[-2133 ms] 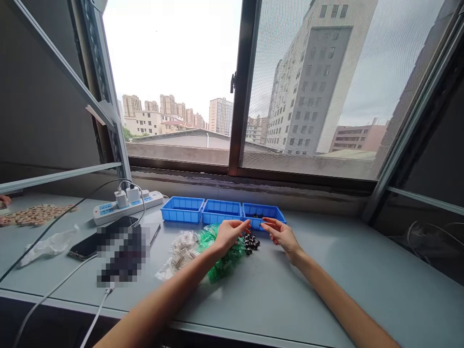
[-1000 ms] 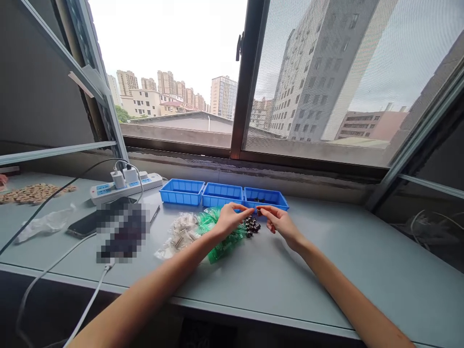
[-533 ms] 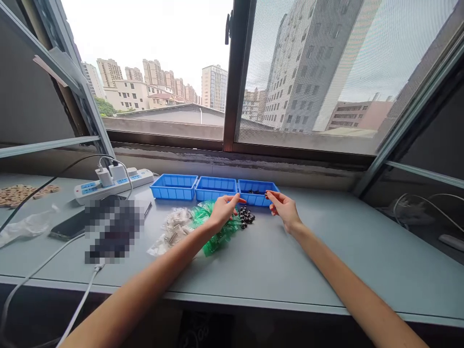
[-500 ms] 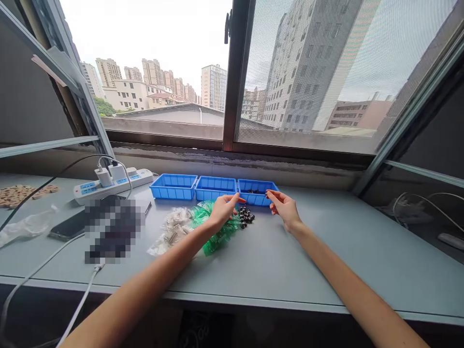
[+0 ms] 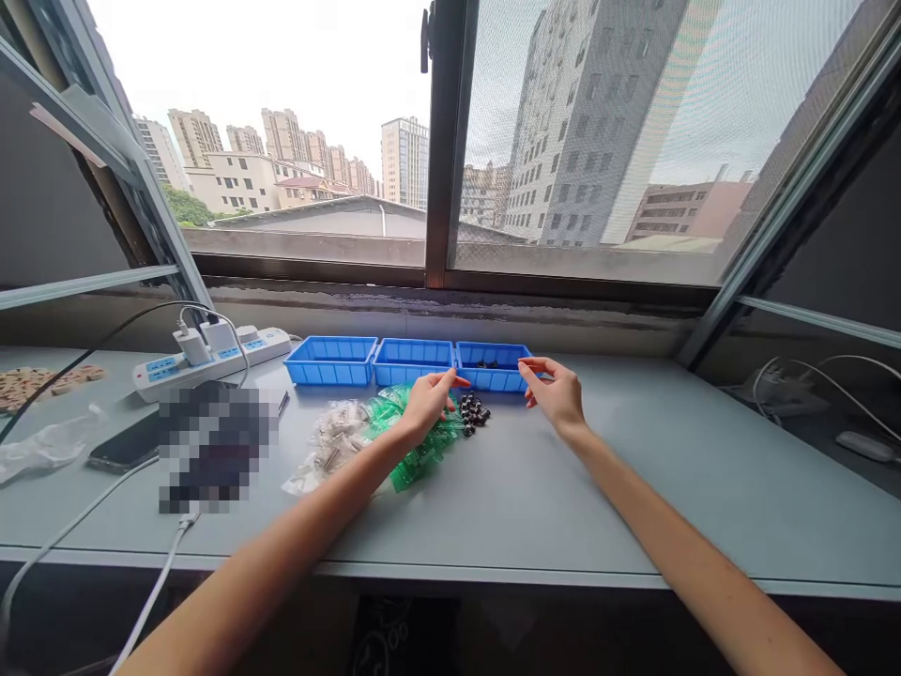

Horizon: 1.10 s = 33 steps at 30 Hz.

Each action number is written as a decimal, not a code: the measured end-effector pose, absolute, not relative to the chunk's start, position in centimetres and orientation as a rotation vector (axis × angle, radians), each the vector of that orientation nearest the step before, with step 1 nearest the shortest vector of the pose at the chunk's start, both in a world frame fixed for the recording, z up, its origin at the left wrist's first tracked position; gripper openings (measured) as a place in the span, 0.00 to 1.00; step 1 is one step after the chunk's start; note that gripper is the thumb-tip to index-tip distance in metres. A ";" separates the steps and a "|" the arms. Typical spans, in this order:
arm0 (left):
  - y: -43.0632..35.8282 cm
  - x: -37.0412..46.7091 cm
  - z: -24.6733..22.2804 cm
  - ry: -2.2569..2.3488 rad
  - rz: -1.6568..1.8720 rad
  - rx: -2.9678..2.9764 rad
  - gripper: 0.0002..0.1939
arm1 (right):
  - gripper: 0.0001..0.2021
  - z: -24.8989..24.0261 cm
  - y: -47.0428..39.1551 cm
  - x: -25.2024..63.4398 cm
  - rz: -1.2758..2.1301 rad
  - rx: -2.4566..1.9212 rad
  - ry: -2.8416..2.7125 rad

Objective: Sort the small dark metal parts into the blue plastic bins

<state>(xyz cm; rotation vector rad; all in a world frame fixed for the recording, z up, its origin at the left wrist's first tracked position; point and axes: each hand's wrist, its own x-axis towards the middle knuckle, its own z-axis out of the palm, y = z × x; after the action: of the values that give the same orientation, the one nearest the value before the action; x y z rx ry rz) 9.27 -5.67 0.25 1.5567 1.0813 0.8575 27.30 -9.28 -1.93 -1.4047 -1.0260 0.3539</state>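
My left hand [image 5: 426, 404] hovers above a heap of green plastic pieces [image 5: 412, 460], fingers loosely stretched and nothing visible in them. At the right corner of the right-hand blue bin [image 5: 493, 379] is my right hand [image 5: 557, 394], with thumb and index finger apart and nothing seen between them. A few small black parts [image 5: 485, 364] lie inside that bin. Between the hands, in front of the bin, sits a small pile of black parts [image 5: 473, 413] with shiny bits. Clear bags of metallic pieces [image 5: 334, 441] adjoin the green heap on its left.
Two more blue bins, the middle one [image 5: 414, 376] and the left one [image 5: 329, 374], line up along the wall. Further left are a power strip [image 5: 211, 361], a dark phone [image 5: 127, 446], a blurred-out object, cables and a crumpled plastic bag [image 5: 49, 446].
My right thumb and index finger have parted, and the small dark part between them no longer shows. My left hand stays nearly in place. The whole view has shifted slightly.
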 end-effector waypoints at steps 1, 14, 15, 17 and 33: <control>-5.7 9.3 0.3 1.080 0.855 1.558 0.20 | 0.19 -1.9 -9.3 27.3 0.349 -1.414 -1.030; -5.5 9.2 -0.1 1.072 0.860 1.573 0.20 | 0.20 -1.7 -9.4 27.4 0.336 -1.405 -1.070; -5.5 9.2 -0.1 1.070 0.860 1.574 0.20 | 0.20 -1.6 -9.5 27.4 0.337 -1.401 -1.086; -5.5 9.2 0.0 1.067 0.857 1.577 0.19 | 0.18 -1.5 -9.6 27.2 0.307 -1.409 -1.123; -5.8 9.3 -0.2 1.079 0.818 1.573 0.15 | 0.09 -3.5 -9.6 27.2 0.355 -1.482 -1.892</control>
<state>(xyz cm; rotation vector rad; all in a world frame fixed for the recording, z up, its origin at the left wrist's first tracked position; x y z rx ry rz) 9.34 -5.81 -0.19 1.5726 1.0786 0.8177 27.20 -9.60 -3.55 -1.4821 -1.8917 0.3551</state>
